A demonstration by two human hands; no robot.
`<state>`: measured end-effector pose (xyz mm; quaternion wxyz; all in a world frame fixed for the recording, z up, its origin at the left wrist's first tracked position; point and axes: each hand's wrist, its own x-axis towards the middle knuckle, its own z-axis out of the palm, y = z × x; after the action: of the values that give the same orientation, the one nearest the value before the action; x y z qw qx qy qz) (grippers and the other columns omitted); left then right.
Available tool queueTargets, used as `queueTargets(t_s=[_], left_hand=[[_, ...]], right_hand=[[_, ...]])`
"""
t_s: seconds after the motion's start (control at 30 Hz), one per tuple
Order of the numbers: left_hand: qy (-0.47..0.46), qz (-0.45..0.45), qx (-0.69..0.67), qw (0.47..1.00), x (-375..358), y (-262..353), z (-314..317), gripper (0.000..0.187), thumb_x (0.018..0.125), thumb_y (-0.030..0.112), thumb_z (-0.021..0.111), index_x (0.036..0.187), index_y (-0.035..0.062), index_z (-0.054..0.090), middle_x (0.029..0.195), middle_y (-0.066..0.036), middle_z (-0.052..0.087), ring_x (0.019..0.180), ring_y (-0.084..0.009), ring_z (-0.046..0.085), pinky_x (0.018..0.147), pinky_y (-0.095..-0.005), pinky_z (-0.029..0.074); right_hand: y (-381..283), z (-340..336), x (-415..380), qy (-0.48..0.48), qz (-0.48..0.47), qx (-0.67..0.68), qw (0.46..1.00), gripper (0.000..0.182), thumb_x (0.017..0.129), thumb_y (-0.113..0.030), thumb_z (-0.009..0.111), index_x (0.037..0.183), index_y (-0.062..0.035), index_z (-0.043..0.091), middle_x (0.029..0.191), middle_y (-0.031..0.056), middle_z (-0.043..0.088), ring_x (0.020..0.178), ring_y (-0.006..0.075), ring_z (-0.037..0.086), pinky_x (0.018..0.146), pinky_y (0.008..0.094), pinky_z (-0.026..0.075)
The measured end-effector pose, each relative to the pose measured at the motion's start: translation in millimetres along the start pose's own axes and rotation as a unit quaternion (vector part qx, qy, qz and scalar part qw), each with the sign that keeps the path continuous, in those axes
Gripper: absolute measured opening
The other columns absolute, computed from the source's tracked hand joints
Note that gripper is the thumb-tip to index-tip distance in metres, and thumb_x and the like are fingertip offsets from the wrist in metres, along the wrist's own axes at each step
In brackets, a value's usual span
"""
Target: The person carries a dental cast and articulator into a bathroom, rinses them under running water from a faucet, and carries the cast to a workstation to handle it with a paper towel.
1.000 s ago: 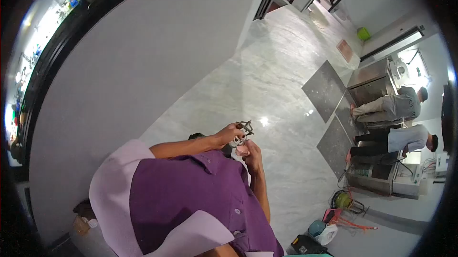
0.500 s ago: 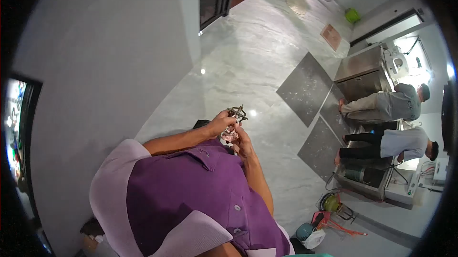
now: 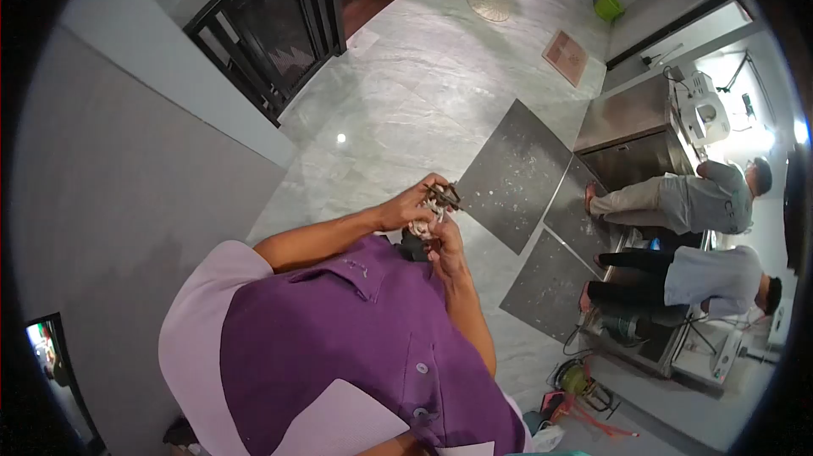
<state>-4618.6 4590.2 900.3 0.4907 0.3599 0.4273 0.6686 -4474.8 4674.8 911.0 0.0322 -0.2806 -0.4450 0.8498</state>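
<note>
Just beyond the purple shirt [image 3: 339, 346], the left hand [image 3: 406, 209] and right hand [image 3: 450, 251] clasp a spindly metal dental articulator [image 3: 444, 196] and its lumpy, whitish cast [image 3: 422, 226], less pink than before. Farther off, white-speckled grey mats [image 3: 515, 175]; a dark slatted railing [image 3: 271, 37] now shows fuller.

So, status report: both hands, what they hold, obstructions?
Left hand holding small, dark metal frame. Right hand on small, lumpy off-white piece beside it, material unclear. Nothing visibly in the way.
</note>
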Motion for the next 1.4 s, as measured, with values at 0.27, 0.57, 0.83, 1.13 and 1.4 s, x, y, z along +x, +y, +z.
queueTargets(t_s=[0.27,0.57,0.83,1.13,1.4], left_hand=[[0.106,0.021,-0.158,0.981,173,-3,-19,0.058,0.093,0.020,0.053,0.143,0.0055,0.026,0.117,-0.013,0.057,0.111,-0.0199,0.055,0.098,-0.0337,0.042],[0.155,-0.030,-0.225,0.961,329,-13,-64,0.043,0.098,0.033,0.051,0.130,0.0041,0.047,0.107,-0.003,0.058,0.089,-0.0081,0.056,0.075,-0.0226,0.047],[0.077,-0.063,-0.290,0.952,505,-25,-122,0.060,0.100,0.055,0.034,0.128,0.0044,0.050,0.111,-0.008,0.060,0.097,-0.0152,0.058,0.087,-0.0273,0.047],[0.237,0.320,0.334,0.854,659,197,-213,0.042,0.089,0.030,0.054,0.114,-0.0045,0.057,0.118,-0.020,0.058,0.106,-0.0280,0.057,0.094,-0.0399,0.044],[0.109,0.613,0.571,0.534,664,351,-179,0.040,0.087,0.027,0.057,0.113,-0.0030,0.057,0.116,-0.018,0.059,0.105,-0.0268,0.056,0.094,-0.0393,0.043]], right_hand=[[-150,-96,134,-0.064,0.054,-0.076,0.994,0.028,0.085,-0.026,0.059,0.103,-0.0057,0.056,0.078,-0.0023,0.053,0.053,0.0043,0.040,0.044,0.0201,0.028],[-250,-161,252,-0.068,0.088,-0.101,0.989,0.025,0.085,-0.028,0.058,0.101,-0.0093,0.057,0.086,-0.0019,0.059,0.067,0.0034,0.049,0.049,0.0204,0.034],[-340,-224,372,-0.020,0.011,-0.037,0.999,0.023,0.089,-0.031,0.053,0.102,-0.0128,0.057,0.094,-0.0014,0.064,0.079,0.0058,0.059,0.054,0.0205,0.039],[-450,-293,441,0.130,-0.052,-0.011,0.990,0.025,0.085,-0.025,0.051,0.103,-0.0087,0.058,0.090,0.0014,0.064,0.072,0.0063,0.054,0.057,0.0216,0.039],[-436,-331,457,0.145,-0.005,0.135,0.980,0.027,0.088,-0.030,0.053,0.104,-0.0079,0.056,0.093,0.0033,0.066,0.075,0.0076,0.060,0.054,0.0202,0.041]])
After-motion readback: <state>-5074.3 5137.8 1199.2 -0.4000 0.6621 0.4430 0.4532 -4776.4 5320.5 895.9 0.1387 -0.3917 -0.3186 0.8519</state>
